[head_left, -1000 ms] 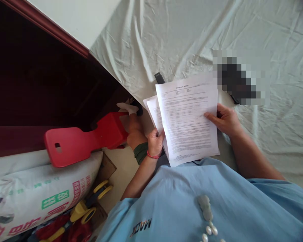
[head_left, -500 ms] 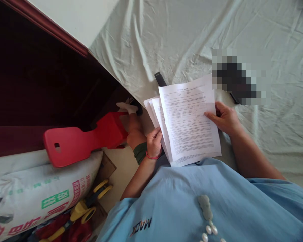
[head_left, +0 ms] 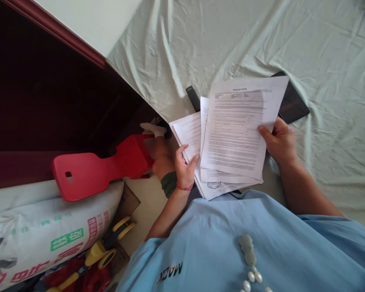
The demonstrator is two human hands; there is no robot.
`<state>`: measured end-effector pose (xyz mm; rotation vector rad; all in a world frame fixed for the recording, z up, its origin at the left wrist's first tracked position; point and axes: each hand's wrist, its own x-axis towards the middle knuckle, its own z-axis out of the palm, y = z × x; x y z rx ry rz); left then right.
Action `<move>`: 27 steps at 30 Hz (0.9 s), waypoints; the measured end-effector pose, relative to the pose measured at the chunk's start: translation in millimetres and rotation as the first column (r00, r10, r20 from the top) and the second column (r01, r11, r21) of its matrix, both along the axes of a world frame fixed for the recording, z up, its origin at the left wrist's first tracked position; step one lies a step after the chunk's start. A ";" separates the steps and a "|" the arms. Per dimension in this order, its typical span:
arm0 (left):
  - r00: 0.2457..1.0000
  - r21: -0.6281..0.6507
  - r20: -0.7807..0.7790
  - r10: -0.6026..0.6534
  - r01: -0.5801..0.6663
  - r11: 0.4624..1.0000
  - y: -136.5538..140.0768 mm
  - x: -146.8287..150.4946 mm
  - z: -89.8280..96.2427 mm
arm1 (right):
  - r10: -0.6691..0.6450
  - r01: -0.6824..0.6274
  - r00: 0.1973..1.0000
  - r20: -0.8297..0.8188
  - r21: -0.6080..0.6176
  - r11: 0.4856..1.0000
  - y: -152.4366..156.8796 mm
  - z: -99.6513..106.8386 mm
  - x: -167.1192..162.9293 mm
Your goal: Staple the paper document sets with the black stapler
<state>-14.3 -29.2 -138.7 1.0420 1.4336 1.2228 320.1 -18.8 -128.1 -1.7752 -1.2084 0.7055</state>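
My right hand grips printed sheets by their right edge, thumb on top and fingers hidden underneath. These sheets overlap a lower stack of printed papers, which my left hand holds along its left edge. A round stamp mark shows near the bottom of the lower stack. The papers are held over my lap and the edge of the pale cloth. Beyond my right hand, a dark tablet or phone lies on the cloth, partly covered by the top sheet's corner.
A wrinkled pale cloth spreads ahead and to the right. Near the papers' upper left lies a slim black object. A red plastic chair, a large white printed sack and a yellow-wheeled toy are on the left.
My right hand has moved the top sheets up and to the right, uncovering more of the lower stack. My left thumb and fingers have spread apart over the stack's edge.
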 end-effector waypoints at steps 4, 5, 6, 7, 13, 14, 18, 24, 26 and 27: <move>0.997 -0.015 0.077 -0.025 0.026 1.000 1.9 1.6 -0.2 | 0.054 -0.051 0.997 0.063 -0.055 0.997 0.2 3.4 -1.0; 0.996 -0.013 0.087 -0.028 0.029 0.999 2.6 2.3 0.3 | 0.065 -0.059 0.995 0.080 -0.072 0.996 0.3 5.1 -2.0; 0.995 -0.010 0.093 -0.029 0.030 1.000 3.2 2.9 0.7 | 0.074 -0.066 0.993 0.094 -0.085 0.994 0.4 6.7 -3.0; 0.995 -0.008 0.096 -0.025 0.026 1.000 3.9 3.4 0.9 | 0.081 -0.071 0.992 0.101 -0.093 0.993 0.6 8.0 -4.1; 0.988 -0.120 0.139 0.060 -0.043 0.992 5.5 3.2 -3.6 | 0.118 -0.107 0.989 0.092 -0.109 0.988 1.5 7.8 -6.7; 0.983 -0.155 0.172 0.068 -0.041 0.987 5.5 3.3 -3.9 | 0.123 -0.113 0.988 0.092 -0.111 0.987 1.4 7.5 -6.6; 0.953 -0.289 0.282 0.106 -0.020 0.957 5.9 4.4 -1.1 | 0.142 -0.131 0.986 0.090 -0.120 0.984 1.3 8.6 -6.6; 0.958 -0.320 0.259 0.123 -0.035 0.947 7.7 4.7 -1.4 | 0.155 -0.141 0.983 0.099 -0.131 0.981 1.8 10.4 -7.7; 0.962 -0.309 0.249 0.115 -0.034 0.950 7.6 3.2 -4.3 | 0.154 -0.142 0.983 0.099 -0.127 0.982 1.9 9.7 -7.9; 0.963 -0.308 0.246 0.114 -0.034 0.951 7.5 2.3 -5.8 | 0.154 -0.141 0.983 0.098 -0.126 0.982 2.0 9.3 -8.0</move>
